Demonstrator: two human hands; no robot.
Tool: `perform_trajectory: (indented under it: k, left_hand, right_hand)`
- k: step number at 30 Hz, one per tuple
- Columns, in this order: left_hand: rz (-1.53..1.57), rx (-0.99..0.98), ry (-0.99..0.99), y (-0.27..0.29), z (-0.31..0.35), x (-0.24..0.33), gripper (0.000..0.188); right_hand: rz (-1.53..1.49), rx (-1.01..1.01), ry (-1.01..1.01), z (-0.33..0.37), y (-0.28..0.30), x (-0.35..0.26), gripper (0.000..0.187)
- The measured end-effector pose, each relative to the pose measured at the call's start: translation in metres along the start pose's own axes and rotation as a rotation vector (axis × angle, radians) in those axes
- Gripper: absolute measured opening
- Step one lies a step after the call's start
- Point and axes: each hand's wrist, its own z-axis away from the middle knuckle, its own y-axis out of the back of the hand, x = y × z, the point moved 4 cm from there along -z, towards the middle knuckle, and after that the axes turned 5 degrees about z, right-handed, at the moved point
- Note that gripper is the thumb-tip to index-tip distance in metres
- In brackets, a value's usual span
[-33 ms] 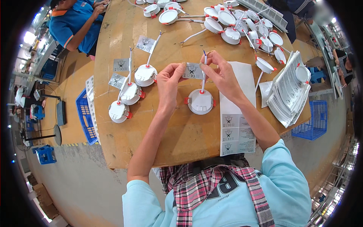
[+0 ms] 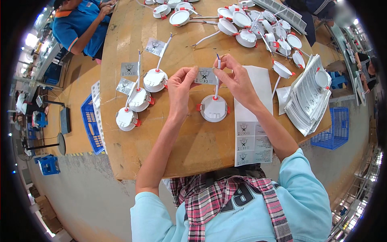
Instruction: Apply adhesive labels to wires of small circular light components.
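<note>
Head view showed me a broad brown worktable filling the middle, with a co-worker in a blue shirt at its far left side. Nearest me, the wearer's light-blue shirt bore large dark lettering, partly covered by plaid straps. At the table's right edge I saw a thick stack of printed sheets, its rows of small print blurred. Left of that lay a long label sheet, bare white at the top; three silver labels lined its lower left, each with a crossed-out drawing, beside a grey panel of fine text.

White round lamps were heaped at the far right. Three more lamps stood left of the hands, with silver tags at their upright cables. Between the forearms, one lamp rested back up on the table, red clips at its sides, its white cable rising to the hands.

The left hand pinched the left end of a small silver label between thumb and forefinger; the right hand was closed at its other end, beside the cable. Whether the label was stuck there, I couldn't tell.
</note>
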Motion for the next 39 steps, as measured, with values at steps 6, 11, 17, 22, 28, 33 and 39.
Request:
perform_trajectory:
  k: [6,11,17,22,28,33,39]
  left_hand:
    - [-0.01,-0.061,-0.016,-0.001,0.0,0.0,0.014]
    - [0.141,-0.085,0.082,0.0,0.0,-0.002,0.016]
    - [0.257,-0.15,0.179,0.0,0.0,-0.007,0.018]
    - [0.284,-0.165,0.218,-0.001,-0.001,-0.007,0.018]
    - [0.288,-0.167,0.244,-0.002,0.001,-0.008,0.02]
    - [0.235,-0.15,0.241,0.001,0.001,-0.008,0.02]
    - [0.213,-0.157,0.238,0.001,0.001,-0.008,0.021]
  right_hand:
    - [0.036,0.024,0.015,0.002,-0.001,-0.004,0.014]
    - [0.02,0.008,0.025,0.002,-0.001,0.001,0.016]
    - [0.002,-0.047,-0.046,0.0,0.001,0.008,0.017]
    - [0.002,-0.074,-0.078,-0.002,0.0,0.009,0.017]
    - [-0.019,-0.047,-0.049,-0.002,0.004,0.01,0.017]
    - [-0.015,-0.064,-0.087,-0.001,0.004,0.008,0.017]
    - [-0.094,-0.096,-0.102,-0.002,0.003,0.01,0.015]
